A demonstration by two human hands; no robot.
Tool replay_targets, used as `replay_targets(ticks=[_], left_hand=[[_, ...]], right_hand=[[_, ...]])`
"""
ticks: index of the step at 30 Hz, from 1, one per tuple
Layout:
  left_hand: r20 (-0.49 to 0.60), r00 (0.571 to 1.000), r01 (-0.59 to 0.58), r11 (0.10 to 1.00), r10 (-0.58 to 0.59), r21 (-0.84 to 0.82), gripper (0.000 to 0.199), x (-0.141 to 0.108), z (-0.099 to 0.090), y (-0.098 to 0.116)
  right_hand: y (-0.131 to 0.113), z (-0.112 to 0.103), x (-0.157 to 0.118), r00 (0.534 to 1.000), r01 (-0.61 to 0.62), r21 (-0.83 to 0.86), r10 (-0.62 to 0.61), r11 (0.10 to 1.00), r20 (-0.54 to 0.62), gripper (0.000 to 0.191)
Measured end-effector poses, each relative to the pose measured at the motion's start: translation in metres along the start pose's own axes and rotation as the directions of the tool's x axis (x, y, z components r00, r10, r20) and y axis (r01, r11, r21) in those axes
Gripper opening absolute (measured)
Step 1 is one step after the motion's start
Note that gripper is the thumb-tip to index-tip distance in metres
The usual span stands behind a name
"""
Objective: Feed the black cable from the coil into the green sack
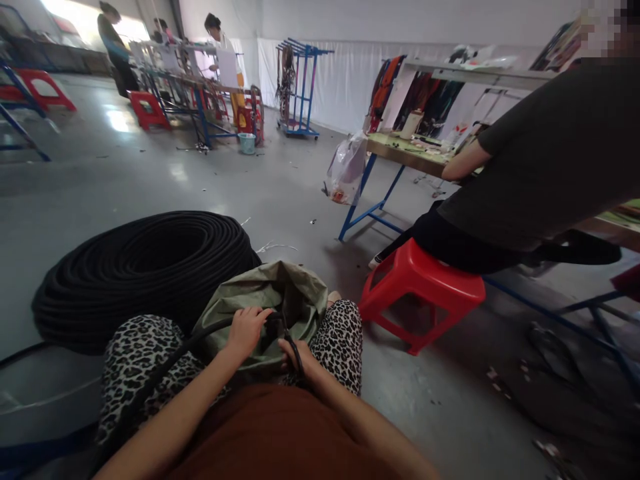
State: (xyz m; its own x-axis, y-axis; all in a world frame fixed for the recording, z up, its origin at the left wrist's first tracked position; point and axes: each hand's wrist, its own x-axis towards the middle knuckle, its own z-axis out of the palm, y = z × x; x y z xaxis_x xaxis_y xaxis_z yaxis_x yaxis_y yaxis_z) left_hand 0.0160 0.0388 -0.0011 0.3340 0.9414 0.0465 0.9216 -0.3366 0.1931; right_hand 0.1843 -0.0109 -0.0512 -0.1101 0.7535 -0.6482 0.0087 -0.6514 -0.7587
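Observation:
My left hand (250, 328) is closed around a black cord (210, 328), which runs from the lower left across my lap to just above the sack. In my right hand (299, 357) is a dark tool with curved black handles, which looks like scissors (296, 348); its upper end meets the cord's end close to my left fingers. Whether its blades are apart is too small to tell. Below both hands, an olive-green sack (220, 300) gapes between my knees, its inside mostly in shadow. A large coil of black cord (100, 267) lies on the floor beyond my left knee.
Close by on the right, a person (550, 153) sits on a red stool (425, 280) at a worktable (400, 152). A plastic bag (346, 167) hangs from the table's corner. Farther off are a blue rack (303, 87), a bucket (247, 143) and several people at another table.

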Motion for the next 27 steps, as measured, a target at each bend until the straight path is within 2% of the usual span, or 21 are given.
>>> replay_targets(ticks=[5,15,27], left_hand=[[0.008,1.000,-0.011,1.000,0.011,-0.011,0.036,-0.001,0.003,-0.001],[0.031,1.000,-0.001,1.000,0.002,-0.019,0.036,-0.004,0.006,-0.002],[0.018,1.000,0.015,1.000,-0.015,-0.022,0.036,-0.004,0.006,-0.005]], right_hand=[[-0.006,0.002,-0.006,0.997,-0.076,0.009,0.076,0.997,-0.027,0.029],[0.004,0.003,0.002,0.996,-0.089,0.058,0.091,0.994,-0.024,0.032],[-0.001,0.001,-0.001,0.994,-0.107,0.037,0.108,0.994,-0.003,0.026]])
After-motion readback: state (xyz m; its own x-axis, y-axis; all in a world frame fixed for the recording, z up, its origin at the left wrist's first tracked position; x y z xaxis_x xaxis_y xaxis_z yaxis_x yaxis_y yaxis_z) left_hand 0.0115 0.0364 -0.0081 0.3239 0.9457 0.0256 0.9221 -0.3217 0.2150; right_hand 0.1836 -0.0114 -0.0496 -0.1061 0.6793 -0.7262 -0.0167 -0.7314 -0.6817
